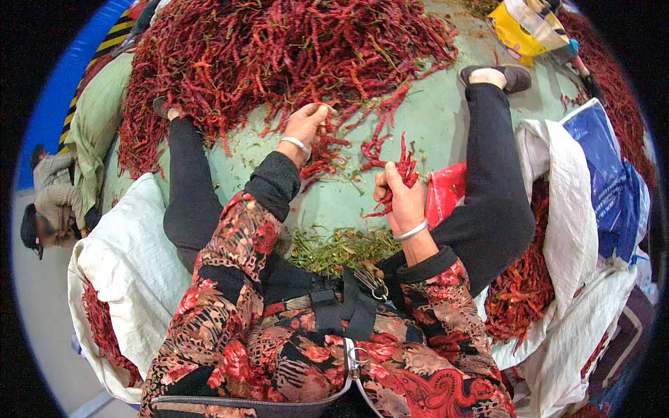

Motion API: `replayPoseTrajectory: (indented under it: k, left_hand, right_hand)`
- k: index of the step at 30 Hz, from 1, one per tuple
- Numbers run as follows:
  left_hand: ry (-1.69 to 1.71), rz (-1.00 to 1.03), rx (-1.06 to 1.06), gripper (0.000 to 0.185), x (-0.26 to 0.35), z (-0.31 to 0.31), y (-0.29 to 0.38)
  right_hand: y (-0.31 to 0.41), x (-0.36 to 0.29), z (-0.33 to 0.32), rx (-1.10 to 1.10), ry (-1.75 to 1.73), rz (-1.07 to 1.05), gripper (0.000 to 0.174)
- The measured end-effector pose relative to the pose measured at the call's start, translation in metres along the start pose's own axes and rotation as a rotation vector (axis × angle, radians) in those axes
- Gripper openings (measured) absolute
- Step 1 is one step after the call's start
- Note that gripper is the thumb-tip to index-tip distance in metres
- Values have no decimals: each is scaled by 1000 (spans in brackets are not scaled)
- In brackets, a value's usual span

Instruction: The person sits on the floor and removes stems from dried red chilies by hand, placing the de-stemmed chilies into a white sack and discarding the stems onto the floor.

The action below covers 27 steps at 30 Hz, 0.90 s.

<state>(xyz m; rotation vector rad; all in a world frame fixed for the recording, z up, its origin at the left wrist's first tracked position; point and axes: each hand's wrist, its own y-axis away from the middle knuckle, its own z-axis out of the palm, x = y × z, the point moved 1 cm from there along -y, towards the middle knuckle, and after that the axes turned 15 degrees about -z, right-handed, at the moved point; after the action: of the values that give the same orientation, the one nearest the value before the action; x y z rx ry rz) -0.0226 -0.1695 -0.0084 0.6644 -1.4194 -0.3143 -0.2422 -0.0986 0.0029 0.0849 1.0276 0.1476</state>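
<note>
My right hand (403, 201) is closed around a small bunch of dried red chillies (405, 168), whose tips stick out above and below the fist. Further forward and to the left, my left hand (304, 128) has its thumb and fingertips pinched together at the near edge of a large heap of red chillies (282, 57). Whether a stem or chilli is between those fingertips is too small to tell. Loose chillies (320, 166) lie just below the left hand. Between my legs is a pile of green and yellowish stems (339, 251).
White woven sacks holding chillies stand at my left (141, 251) and right (572, 193). A red plastic bag (445, 190) lies by my right knee. A yellow bag (525, 34) stands at the far right. Other people (55, 204) are at far left, beside a green cloth (99, 120).
</note>
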Motion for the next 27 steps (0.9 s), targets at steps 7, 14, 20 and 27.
replayPoseTrajectory:
  k: [7,14,20,27]
  left_hand:
    - [52,90,-24,21,-8,-12,22]
    - [-902,627,-22,27,-68,31,91]
    - [-729,378,34,16,-80,-4,78]
    - [-1205,259,501,31,-43,41,-22]
  right_hand:
    - [-21,22,15,-100,156,28,22]
    - [-18,35,13,-209,376,104,13]
    - [-11,13,12,14,-135,91,21]
    - [-3,-2,5,21,-68,110,15]
